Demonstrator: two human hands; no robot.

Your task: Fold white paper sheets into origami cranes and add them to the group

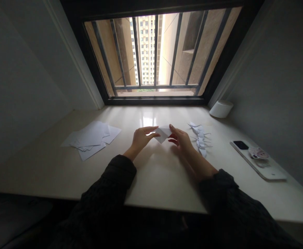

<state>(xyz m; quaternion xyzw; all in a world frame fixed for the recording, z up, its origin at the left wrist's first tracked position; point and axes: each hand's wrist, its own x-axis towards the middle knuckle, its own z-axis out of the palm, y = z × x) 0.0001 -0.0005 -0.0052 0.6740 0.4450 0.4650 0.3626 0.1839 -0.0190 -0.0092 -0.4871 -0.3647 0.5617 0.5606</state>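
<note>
A small piece of folded white paper (162,134) is held up between both hands over the middle of the pale sill, its lower corner pointing down. My left hand (142,137) pinches its left edge between thumb and fingers. On the other side, my right hand (179,137) grips the right edge with the thumb on top; some of its fingers are bent below. Just right of that hand lies a row of several folded paper cranes (200,138). Off to the left is a loose pile of white paper sheets (92,135).
A phone (257,160) with a cartoon grip on its back lies at the right. In the back right corner stands a white cylindrical object (221,109). A barred window (156,101) rises behind the sill (151,183), and walls flank both sides.
</note>
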